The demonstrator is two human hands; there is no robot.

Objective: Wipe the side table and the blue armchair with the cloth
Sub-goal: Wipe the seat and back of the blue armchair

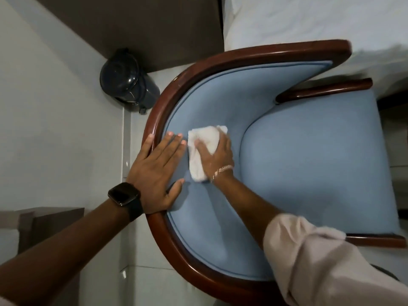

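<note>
Right hand (217, 152) grip closed on cloth (204, 151), wiping armchair (309, 162) backrest; left hand (157, 171) flat, empty, bracing. Next: seat.

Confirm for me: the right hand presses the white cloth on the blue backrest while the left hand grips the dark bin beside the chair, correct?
Not quite. In the head view the left hand rests flat on the armchair backrest and rim, apart from the dark bin. The right hand does press the white cloth there.

Pale floor tiles (55, 129) are lying under dim light. A dark bin (129, 85) is standing beside a brown cabinet (136, 25). A white-sheeted bed (320, 21) is filling the upper right.
</note>
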